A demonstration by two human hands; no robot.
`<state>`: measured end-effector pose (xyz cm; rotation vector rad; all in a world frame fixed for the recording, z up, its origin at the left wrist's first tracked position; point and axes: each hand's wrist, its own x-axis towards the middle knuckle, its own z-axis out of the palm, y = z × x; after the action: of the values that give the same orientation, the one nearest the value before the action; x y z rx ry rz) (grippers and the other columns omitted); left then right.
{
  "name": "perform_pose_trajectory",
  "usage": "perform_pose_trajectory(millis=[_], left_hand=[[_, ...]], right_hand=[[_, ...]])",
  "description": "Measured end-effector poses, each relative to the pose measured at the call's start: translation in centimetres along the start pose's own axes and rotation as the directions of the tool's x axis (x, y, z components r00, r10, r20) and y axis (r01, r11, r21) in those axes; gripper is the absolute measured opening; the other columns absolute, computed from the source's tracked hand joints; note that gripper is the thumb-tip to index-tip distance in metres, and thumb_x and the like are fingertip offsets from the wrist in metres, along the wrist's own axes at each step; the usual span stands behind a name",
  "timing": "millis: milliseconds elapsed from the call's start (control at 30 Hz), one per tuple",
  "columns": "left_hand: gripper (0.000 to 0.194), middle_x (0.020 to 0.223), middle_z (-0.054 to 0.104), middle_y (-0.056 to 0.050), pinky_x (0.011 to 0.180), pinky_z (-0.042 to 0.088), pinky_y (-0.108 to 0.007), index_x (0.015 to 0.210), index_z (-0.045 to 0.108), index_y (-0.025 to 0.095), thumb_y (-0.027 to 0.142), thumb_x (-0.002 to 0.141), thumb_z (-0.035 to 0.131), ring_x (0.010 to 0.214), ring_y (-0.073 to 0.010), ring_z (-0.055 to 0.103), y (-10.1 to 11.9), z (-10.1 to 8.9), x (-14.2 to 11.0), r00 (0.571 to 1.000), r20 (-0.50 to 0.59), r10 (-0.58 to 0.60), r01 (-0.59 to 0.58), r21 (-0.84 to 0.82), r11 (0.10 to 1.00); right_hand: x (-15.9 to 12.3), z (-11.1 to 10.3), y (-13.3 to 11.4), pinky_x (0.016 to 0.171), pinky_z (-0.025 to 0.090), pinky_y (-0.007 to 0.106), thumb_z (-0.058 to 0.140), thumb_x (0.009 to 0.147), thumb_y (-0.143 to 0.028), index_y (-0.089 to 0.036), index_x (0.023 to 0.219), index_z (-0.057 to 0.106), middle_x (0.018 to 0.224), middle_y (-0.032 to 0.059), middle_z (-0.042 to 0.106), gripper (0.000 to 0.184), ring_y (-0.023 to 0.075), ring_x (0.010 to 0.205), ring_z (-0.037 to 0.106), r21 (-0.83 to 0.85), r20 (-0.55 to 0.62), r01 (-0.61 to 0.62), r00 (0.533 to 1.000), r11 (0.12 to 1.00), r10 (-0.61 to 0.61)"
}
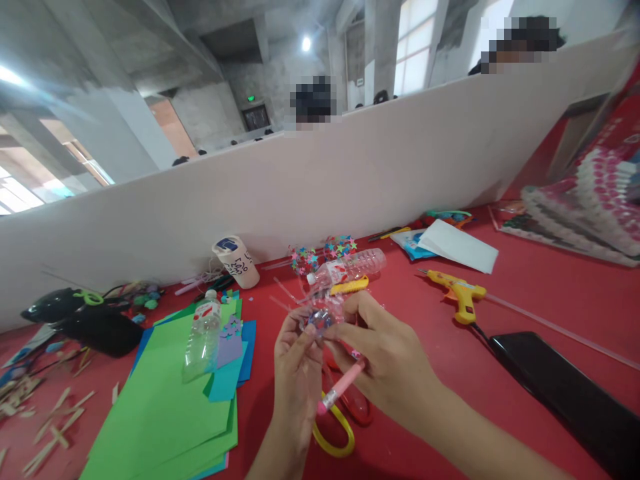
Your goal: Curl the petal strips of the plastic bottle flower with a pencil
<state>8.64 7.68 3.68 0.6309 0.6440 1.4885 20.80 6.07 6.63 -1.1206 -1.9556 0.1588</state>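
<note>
My left hand (pixel 300 357) is closed around a small clear, shiny plastic piece (pixel 321 320) with bluish glints; its exact kind is hard to make out. A pink pencil (pixel 345 383) with a metal band and eraser end is tucked in my right hand (pixel 385 353). The thumb and index finger of that hand meet at the plastic piece. Beneath the hands are scissors with a yellow loop handle (pixel 336 437), partly hidden, and something red and clear beside them. Just beyond lie a clear plastic bottle (pixel 357 265) and a yellow cutter (pixel 350 286).
Left of my hands, a cut bottle (pixel 203 337) rests on green sheets (pixel 165 393). A white cup (pixel 236 261) leans by the partition (pixel 280 187). To the right are a yellow glue gun (pixel 460 293), a black phone-like slab (pixel 565 393) and white paper (pixel 460 245). People sit beyond the partition.
</note>
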Motion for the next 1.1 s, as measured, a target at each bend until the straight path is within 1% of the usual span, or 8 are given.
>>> perform_pose_trajectory(millis=[167,300,500,667,800,967,1033,1100], left_hand=[[0.018,0.084,0.065,-0.003,0.073,0.045,-0.022,0.085,0.061,0.018,0.015,0.067,0.063,0.074,-0.0114,0.061,-0.2,-0.3,0.3,1.0,0.004,0.007,-0.007,0.002,1.0],[0.02,0.084,0.066,-0.004,0.073,0.046,-0.025,0.086,0.061,0.018,0.016,0.066,0.064,0.073,-0.0132,0.061,-0.3,-0.3,0.4,1.0,-0.014,-0.015,0.015,0.002,1.0],[0.023,0.083,0.064,-0.001,0.066,0.047,-0.022,0.081,0.062,0.02,0.014,0.06,0.066,0.071,-0.0119,0.06,-0.1,-0.5,0.2,0.995,-0.101,0.002,-0.004,-0.018,1.0],[0.021,0.083,0.064,0.0,0.069,0.046,-0.021,0.08,0.063,0.021,0.015,0.06,0.064,0.075,-0.0112,0.06,0.0,-0.5,0.3,0.995,-0.099,-0.018,0.012,-0.058,0.998],[0.021,0.083,0.063,-0.001,0.068,0.046,-0.021,0.08,0.063,0.02,0.013,0.06,0.062,0.076,-0.012,0.059,-0.1,-0.6,0.4,0.994,-0.108,-0.028,0.02,-0.075,0.997],[0.021,0.085,0.062,0.0,0.071,0.046,-0.023,0.081,0.062,0.021,0.011,0.063,0.059,0.078,-0.0122,0.058,-0.3,-1.0,0.5,0.996,-0.081,-0.028,0.019,-0.107,0.994],[0.022,0.088,0.063,0.0,0.074,0.045,-0.024,0.082,0.062,0.021,0.01,0.063,0.058,0.079,-0.0126,0.059,-0.4,-1.1,0.5,0.997,-0.074,-0.033,0.026,-0.106,0.994],[0.024,0.089,0.063,0.0,0.076,0.044,-0.025,0.084,0.062,0.021,0.011,0.062,0.058,0.081,-0.0127,0.059,-0.5,-1.1,0.4,0.996,-0.074,-0.041,0.033,-0.104,0.994]], right_hand=[[-0.2,0.2,-0.1,0.05,0.028,0.024,0.048,0.075,-0.009,-0.019,0.074,0.064,0.076,0.0034,0.047,0.019,0.0125,0.061,0.044,-0.046,0.018,0.024,1.0,0.999,-0.023],[-0.2,0.4,0.0,0.05,0.028,0.025,0.048,0.076,-0.01,-0.02,0.074,0.063,0.075,0.0029,0.048,0.019,0.0133,0.062,0.044,-0.071,0.023,0.044,0.999,0.997,-0.042],[0.2,-0.2,-0.5,0.056,0.038,0.023,0.051,0.078,-0.015,-0.017,0.08,0.062,0.081,0.0035,0.046,0.011,0.0125,0.068,0.048,0.177,-0.031,-0.048,0.998,0.983,0.055],[0.4,-0.9,-0.5,0.059,0.042,0.023,0.056,0.077,-0.013,-0.019,0.084,0.061,0.083,0.0022,0.046,0.01,0.0118,0.072,0.049,0.296,-0.087,-0.06,0.992,0.953,0.09],[0.5,-1.4,-0.6,0.056,0.041,0.022,0.057,0.073,-0.008,-0.018,0.089,0.058,0.082,0.0018,0.044,0.019,0.0113,0.07,0.048,0.248,-0.186,-0.035,0.979,0.968,0.083],[0.1,-2.1,-0.9,0.053,0.04,0.022,0.056,0.072,-0.003,-0.016,0.086,0.059,0.08,0.002,0.042,0.02,0.0103,0.065,0.047,0.119,-0.363,0.105,0.93,0.987,-0.055],[-0.1,-2.0,-0.9,0.05,0.039,0.022,0.055,0.072,-0.003,-0.016,0.089,0.06,0.078,0.0019,0.042,0.022,0.0104,0.063,0.047,0.085,-0.365,0.13,0.926,0.988,-0.091],[-0.2,-1.8,-0.9,0.048,0.037,0.023,0.055,0.073,-0.004,-0.017,0.095,0.061,0.08,0.0026,0.044,0.026,0.0099,0.059,0.045,0.06,-0.303,0.146,0.945,0.988,-0.121]])
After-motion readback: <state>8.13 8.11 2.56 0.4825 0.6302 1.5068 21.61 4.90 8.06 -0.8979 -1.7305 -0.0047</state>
